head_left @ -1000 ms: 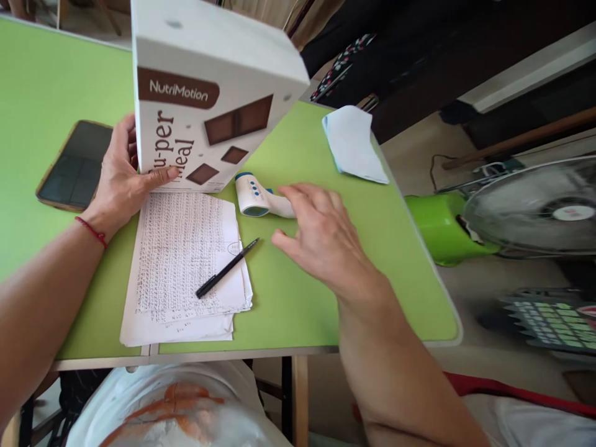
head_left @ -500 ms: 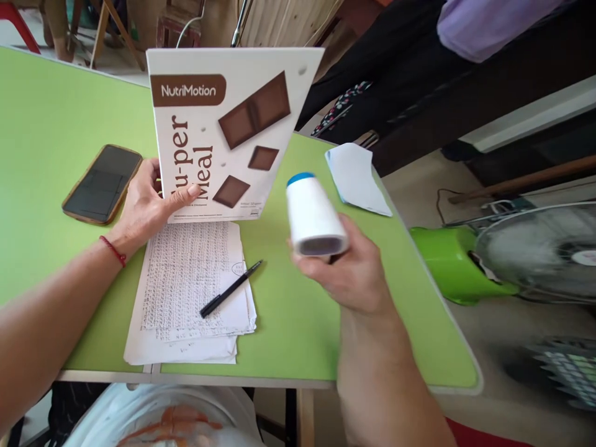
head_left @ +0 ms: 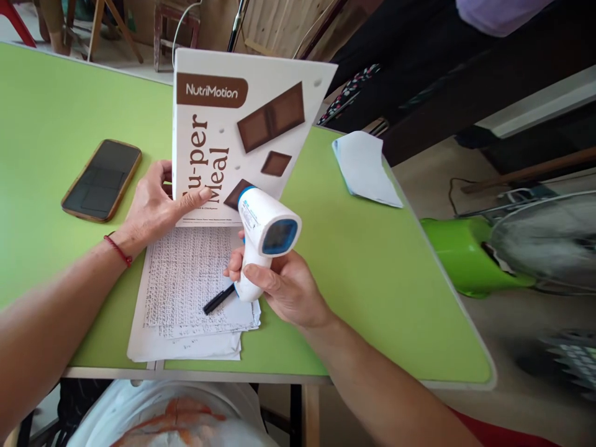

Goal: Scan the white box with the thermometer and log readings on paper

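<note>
Our right grip is wrapped around the thermometer.
Ahead-left of it, our left grip clasps the box, towards which the thermometer's barrel points.

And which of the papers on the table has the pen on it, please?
The sheets covered in writing, with the pen partly hidden behind the thermometer; the other paper, by the right edge of the table, shows no writing and no pen.
</note>
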Tool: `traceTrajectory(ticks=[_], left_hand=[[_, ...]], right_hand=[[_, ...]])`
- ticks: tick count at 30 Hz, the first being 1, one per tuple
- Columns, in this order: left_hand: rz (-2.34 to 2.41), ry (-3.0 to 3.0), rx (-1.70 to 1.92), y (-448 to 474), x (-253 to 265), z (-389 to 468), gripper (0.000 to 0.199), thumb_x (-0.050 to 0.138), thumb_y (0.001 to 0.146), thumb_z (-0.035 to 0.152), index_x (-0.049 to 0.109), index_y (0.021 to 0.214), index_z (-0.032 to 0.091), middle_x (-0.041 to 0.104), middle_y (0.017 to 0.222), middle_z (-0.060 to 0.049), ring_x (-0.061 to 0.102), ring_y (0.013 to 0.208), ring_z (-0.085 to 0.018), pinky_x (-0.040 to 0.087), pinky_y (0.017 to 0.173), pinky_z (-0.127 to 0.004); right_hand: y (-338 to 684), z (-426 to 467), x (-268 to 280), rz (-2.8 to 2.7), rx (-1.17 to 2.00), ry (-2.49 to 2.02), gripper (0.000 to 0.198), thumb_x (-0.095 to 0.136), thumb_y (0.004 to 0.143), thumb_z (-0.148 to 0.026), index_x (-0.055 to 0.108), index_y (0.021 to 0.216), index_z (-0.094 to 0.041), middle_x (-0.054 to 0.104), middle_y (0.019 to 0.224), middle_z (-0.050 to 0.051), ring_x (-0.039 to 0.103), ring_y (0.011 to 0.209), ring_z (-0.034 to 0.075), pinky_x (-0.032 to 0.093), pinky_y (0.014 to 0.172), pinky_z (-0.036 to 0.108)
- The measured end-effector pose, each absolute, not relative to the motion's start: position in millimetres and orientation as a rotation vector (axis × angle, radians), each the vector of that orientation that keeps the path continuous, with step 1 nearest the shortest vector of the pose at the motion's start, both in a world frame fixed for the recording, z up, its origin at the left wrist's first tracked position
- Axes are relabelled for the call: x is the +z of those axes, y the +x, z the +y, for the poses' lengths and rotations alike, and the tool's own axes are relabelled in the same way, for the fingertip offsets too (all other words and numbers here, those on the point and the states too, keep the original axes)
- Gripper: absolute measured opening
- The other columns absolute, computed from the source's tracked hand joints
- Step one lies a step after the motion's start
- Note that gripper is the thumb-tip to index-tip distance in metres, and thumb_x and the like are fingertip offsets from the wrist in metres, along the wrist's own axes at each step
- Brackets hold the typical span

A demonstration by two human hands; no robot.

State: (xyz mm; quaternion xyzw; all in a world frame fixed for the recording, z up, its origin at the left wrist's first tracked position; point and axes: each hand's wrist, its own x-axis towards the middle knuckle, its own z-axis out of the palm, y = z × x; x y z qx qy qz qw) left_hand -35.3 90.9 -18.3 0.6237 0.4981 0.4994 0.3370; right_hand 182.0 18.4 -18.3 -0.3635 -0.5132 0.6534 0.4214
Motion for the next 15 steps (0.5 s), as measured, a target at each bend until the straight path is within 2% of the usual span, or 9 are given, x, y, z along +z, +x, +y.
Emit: traceTrajectory(ticks=[6,11,15], left_hand=[[1.308,1.666,1.264,-35.9,-17.4,92.3,0.059,0.080,0.063,0.064,0.056,0.095,0.021,0.065,0.099,-0.009,0.062,0.096,-0.035,0.054,0.079,-0.053],[1.324,1.700,1.255,-37.0,-16.3,91.7,0.058,0.079,0.064,0.064,0.056,0.095,0.022,0.065,0.100,-0.008,0.063,0.096,-0.034,0.055,0.079,-0.052],[1.316,1.711,1.246,-37.0,-15.8,91.4,0.058,0.078,0.065,0.064,0.056,0.096,0.022,0.065,0.100,-0.008,0.063,0.095,-0.033,0.055,0.078,-0.051]], right_hand=[[178.8,15.3,-19.3,-1.245,1.660,-0.957,0.037,0.075,0.073,-0.039,0.058,0.102,-0.023,0.064,0.079,-0.001,0.063,0.068,0.013,0.055,0.070,0.034],[179.4,14.7,-21.6,-1.235,1.668,-0.936,0.034,0.075,0.074,-0.039,0.060,0.101,-0.023,0.065,0.081,0.000,0.064,0.069,0.014,0.055,0.068,0.033],[180.0,13.7,-21.6,-1.258,1.673,-0.894,0.030,0.073,0.077,-0.035,0.060,0.102,-0.023,0.066,0.081,0.000,0.064,0.072,0.014,0.055,0.073,0.034]])
